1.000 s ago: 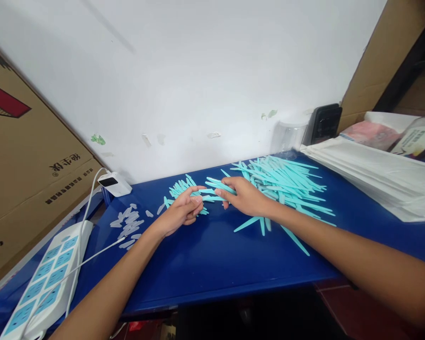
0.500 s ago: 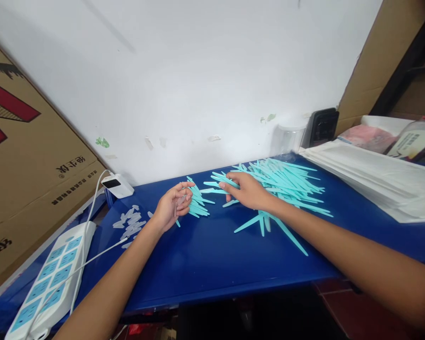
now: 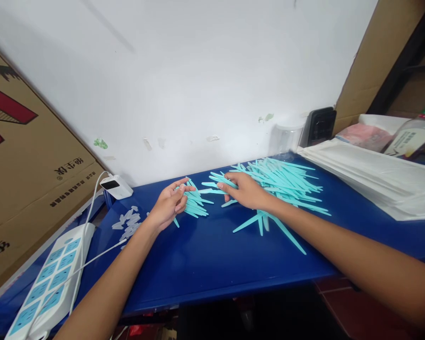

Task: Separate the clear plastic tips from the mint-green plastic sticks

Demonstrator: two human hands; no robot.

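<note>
My left hand [image 3: 170,203] is beside the smaller bunch of turquoise sticks [image 3: 195,204], partly covering it. Its index and middle fingers reach forward, the thumb lies against the fingers, and the other fingers curl in; what the palm holds is hidden. My right hand [image 3: 242,190] grips several flat, tapered turquoise sticks [image 3: 212,185], their tips pointing left. It rests at the left edge of a large heap of the same sticks [image 3: 286,182]. A few loose sticks [image 3: 260,222] fan out below the right wrist. Small pale translucent pieces [image 3: 129,224] lie left of my left hand.
At left are a white power strip [image 3: 53,278], a small white device [image 3: 116,187] with a cable, and a large cardboard box [image 3: 31,141]. White sheets [image 3: 368,174], a clear container [image 3: 288,137] and a bottle [image 3: 414,134] are at right on the blue table [image 3: 198,264].
My left hand has turned so its palm faces down more, and the thumb has come over the fingers. My right hand still grips the sticks. The view has shifted slightly.
</note>
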